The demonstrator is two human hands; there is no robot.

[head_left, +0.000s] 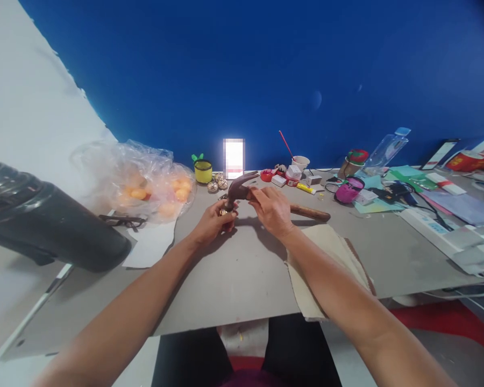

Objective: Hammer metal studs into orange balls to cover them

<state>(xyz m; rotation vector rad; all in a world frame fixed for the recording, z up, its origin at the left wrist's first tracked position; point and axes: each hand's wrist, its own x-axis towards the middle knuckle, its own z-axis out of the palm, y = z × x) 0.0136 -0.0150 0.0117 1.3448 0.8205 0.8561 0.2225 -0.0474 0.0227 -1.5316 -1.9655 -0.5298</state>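
In my right hand (273,208) is a claw hammer (310,212), gripped around the handle near the head, its wooden handle end sticking out to the right. My left hand (215,220) is closed around a small shiny gold-coloured ball (225,211), mostly hidden by the fingers. The striking face of the hammer is down at the ball, and I cannot tell whether they touch. Just behind my left hand, several similar gold balls (213,186) sit on the grey table (234,279).
A dark flask (60,226) stands at left, near a clear bag of orange things (145,188) and glasses (123,220). A beige cloth (326,252) lies under my right forearm. At the back are a yellow pot (203,171), a white cup (301,161) and small boxes. A power strip (431,226) lies right.
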